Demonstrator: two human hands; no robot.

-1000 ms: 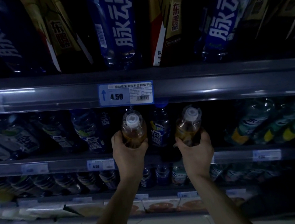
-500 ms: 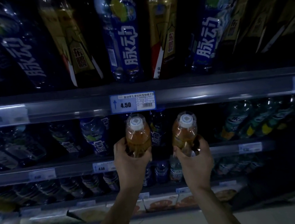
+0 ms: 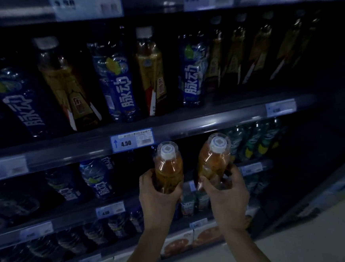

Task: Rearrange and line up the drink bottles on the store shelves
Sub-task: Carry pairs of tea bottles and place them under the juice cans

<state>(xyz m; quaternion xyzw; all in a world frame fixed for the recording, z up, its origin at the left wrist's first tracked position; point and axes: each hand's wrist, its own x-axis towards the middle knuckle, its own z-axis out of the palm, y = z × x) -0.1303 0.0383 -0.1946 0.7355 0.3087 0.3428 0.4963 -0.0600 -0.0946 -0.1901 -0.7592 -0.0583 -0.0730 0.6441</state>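
Note:
My left hand grips an amber drink bottle with a white cap, held upright in front of the dark gap of the middle shelf. My right hand holds a second amber bottle, tilted slightly right, beside the first and apart from it. Both bottles sit just below the shelf rail with the 4.50 price tag. On the shelf above, blue-labelled bottles alternate with gold-labelled bottles.
Blue bottles stand left of my hands on the middle shelf, green-labelled bottles to the right. Lower shelves hold small dark bottles and flat boxed goods. Pale floor shows at bottom right. The scene is dim.
The view has tilted upward and turned, showing more of the upper shelf. Both hands have lifted their bottles out from the middle shelf, closer to the price rail.

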